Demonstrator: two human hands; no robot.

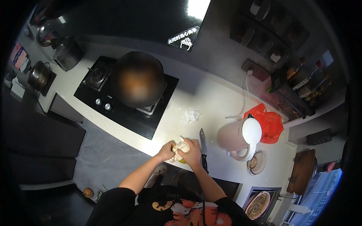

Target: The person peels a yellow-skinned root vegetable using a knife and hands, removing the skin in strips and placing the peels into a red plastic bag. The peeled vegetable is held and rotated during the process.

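Observation:
Near the counter's front edge my left hand (pixel 167 151) and my right hand (pixel 192 152) both grip a crumpled cream-coloured cloth or soft sheet (pixel 181 148). Something yellow (pixel 182 161) shows just under it; what it is cannot be told. Just right of my right hand lies a kitchen knife (pixel 204 149), blade away from me and black handle towards me. A crumpled white tissue or piece of thin plastic (pixel 193 116) lies on the counter (pixel 176 124) farther back.
A black gas hob (pixel 127 118) at left bears a dark wok (pixel 137 79) with blurred orange contents. On the right stand a pink-and-white jug (pixel 234 135), a red plastic bag (pixel 267 121) and a glass bowl (pixel 258 163). A pink basket (pixel 257 205) sits in the sink.

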